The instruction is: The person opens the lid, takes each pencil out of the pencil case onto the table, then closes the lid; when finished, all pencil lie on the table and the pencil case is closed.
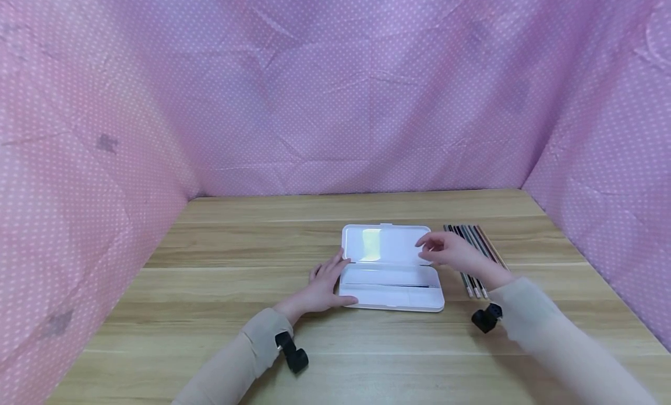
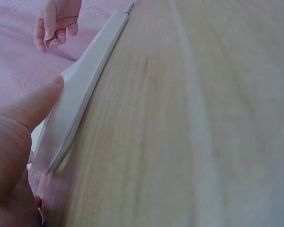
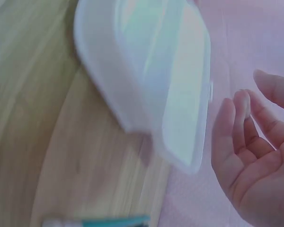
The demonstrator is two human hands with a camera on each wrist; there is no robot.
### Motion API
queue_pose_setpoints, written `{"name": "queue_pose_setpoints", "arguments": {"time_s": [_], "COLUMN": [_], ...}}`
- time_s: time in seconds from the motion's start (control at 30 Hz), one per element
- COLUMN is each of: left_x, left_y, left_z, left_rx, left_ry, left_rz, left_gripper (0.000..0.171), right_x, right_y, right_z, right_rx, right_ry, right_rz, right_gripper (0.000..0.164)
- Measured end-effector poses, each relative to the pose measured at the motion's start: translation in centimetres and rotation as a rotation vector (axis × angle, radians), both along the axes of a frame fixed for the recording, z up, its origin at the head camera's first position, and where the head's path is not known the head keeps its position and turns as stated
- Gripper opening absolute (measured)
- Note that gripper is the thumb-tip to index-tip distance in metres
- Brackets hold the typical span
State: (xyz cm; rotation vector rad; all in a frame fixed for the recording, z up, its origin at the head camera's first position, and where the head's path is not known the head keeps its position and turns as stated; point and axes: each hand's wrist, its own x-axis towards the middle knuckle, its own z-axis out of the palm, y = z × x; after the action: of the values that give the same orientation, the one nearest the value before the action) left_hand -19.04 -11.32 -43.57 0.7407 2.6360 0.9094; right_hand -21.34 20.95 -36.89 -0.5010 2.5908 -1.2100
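A white pencil case (image 1: 390, 300) lies unfolded on the wooden table, its lid (image 1: 398, 242) tipped back. A thin dark stick, too small to identify, lies lengthwise in its base. My left hand (image 1: 322, 288) holds the case's left end, thumb at the front edge and fingers by the hinge side. In the left wrist view, the thumb (image 2: 42, 101) touches the case (image 2: 78, 94). Above the lid's right end hovers my right hand (image 1: 445, 250), its fingers loosely bent. The right wrist view shows nothing in that hand (image 3: 260, 161).
Several pencils (image 1: 474, 247) lie side by side right of the case, partly hidden beneath the right hand and wrist. Pink dotted cloth (image 1: 356, 102) hangs behind the wooden table (image 1: 236, 236) and on both sides. Each wrist carries a small black camera.
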Motion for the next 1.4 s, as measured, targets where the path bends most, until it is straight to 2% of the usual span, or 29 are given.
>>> {"name": "queue_pose_setpoints", "arguments": {"time_s": [0.13,0.27,0.37,0.67,0.9,1.03,1.13,1.4], "left_x": [0.0,0.1,0.1,0.2,0.2,0.2,0.1,0.1], "left_y": [0.0,0.0,0.0,0.0,-0.1,-0.2,-0.2,-0.1], "left_z": [0.1,0.1,0.1,0.1,0.1,0.0,-0.1,-0.1], "left_rx": [0.005,0.011,0.002,-0.001,0.004,0.008,0.011,0.01], "left_ry": [0.003,0.001,-0.008,-0.01,-0.001,0.002,0.006,0.0], "left_rz": [-0.002,-0.003,0.002,0.007,0.001,0.0,0.001,0.006], "left_gripper": [0.086,0.086,0.086,0.086,0.086,0.086,0.086,0.088], "right_x": [0.2,0.4,0.6,0.7,0.9,0.9,0.8,0.4], "right_y": [-1.9,-3.8,-4.9,-7.3,-8.6,-9.0,-9.2,-9.2], "right_z": [-0.2,-0.5,-0.8,-1.3,-1.7,-1.8,-1.8,-2.3], "right_rx": [0.073,0.178,0.216,0.286,0.387,0.404,0.386,0.365], "right_ry": [0.057,0.136,0.144,0.09,0.18,0.233,0.215,0.056], "right_rz": [0.053,0.148,0.209,0.251,0.324,0.373,0.399,0.404], "right_gripper": [0.03,0.031,0.034,0.038,0.036,0.032,0.028,0.022]}}
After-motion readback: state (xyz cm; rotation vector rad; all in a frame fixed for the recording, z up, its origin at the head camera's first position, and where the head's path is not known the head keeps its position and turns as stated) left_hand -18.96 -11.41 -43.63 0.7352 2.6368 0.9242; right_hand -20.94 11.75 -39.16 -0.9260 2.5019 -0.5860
